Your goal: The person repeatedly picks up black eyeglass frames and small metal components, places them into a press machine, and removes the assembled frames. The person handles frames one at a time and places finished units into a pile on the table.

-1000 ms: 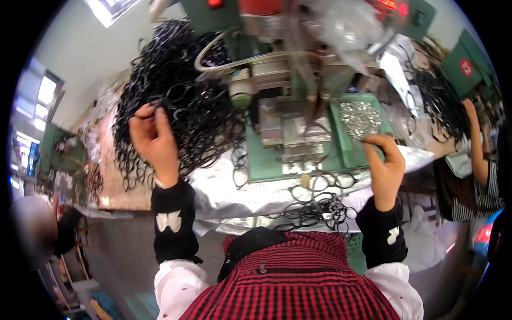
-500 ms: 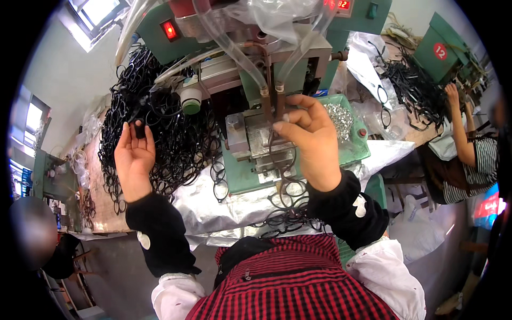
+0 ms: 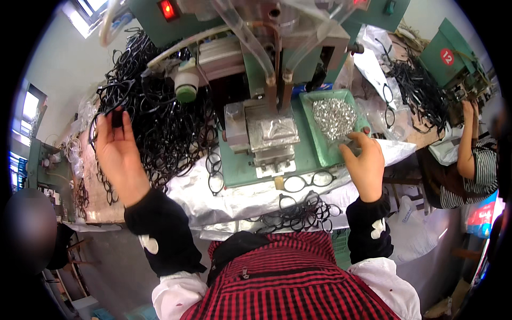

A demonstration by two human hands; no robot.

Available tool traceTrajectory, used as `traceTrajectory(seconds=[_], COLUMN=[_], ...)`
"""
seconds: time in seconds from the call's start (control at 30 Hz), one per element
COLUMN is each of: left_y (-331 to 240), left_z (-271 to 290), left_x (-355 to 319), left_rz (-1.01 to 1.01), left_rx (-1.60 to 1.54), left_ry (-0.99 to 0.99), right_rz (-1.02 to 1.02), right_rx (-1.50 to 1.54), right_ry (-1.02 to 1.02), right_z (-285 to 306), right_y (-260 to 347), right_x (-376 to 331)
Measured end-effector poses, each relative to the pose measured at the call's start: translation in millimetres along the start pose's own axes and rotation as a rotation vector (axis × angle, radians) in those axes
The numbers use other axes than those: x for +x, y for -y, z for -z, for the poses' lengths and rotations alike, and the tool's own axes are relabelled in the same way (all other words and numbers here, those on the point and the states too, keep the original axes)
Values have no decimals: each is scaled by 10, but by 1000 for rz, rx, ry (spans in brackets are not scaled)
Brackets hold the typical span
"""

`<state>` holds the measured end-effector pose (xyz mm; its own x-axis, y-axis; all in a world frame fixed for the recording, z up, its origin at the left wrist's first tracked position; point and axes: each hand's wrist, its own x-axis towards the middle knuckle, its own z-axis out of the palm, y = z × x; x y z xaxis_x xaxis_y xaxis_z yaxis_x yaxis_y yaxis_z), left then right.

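My left hand is over the left side of the table, palm up, its fingers closed on a black eyeglass frame. A dark cover sits on one of its fingers. Beside the green tray, my right hand has thumb and forefinger apart near the tray's front right corner, with nothing visible between them. Small shiny metal parts lie heaped in that tray. The green machine's metal fixture holds no frame. One dark eyeglass frame rests at the machine's front edge.
A large pile of black frames covers the table's left side. Several frames lie on silvery sheeting near my lap. Clear tubes hang above the fixture. At right, another person's arm works by a heap of black parts.
My right hand has left the fixture and moved right to the tray. The frame from the fixture now lies at the front edge. My left hand has moved left and taken hold of a frame.
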<state>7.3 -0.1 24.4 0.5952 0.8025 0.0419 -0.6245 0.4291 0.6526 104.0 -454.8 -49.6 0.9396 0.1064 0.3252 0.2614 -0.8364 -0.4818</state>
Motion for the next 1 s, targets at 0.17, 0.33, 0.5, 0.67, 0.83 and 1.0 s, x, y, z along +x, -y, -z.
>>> traceTrajectory(seconds=[0.17,0.33,0.5,0.67,0.83,1.0], left_y=[271,90,527,933,1017,1032], left_z=[44,-66,-212,-664,-678,-607], left_x=[173,-42,-1427,-1599,-1570,-1584], left_rz=[47,-170,-895,-1227,-1245,-1177], left_rx=[104,137,695,936,972,1002], left_ry=[-155,-6,441,1249,1325,1269], right_rz=[187,176,109,20,129,420], right_rx=[-88,92,295,572,308,93], right_ry=[-176,-269,-254,-210,-241,-282], right_z=[-464,-397,-372,-261,-411,-641], right_y=[-37,-76,1,-104,-252,458], right_x=[152,137,207,470,426,731])
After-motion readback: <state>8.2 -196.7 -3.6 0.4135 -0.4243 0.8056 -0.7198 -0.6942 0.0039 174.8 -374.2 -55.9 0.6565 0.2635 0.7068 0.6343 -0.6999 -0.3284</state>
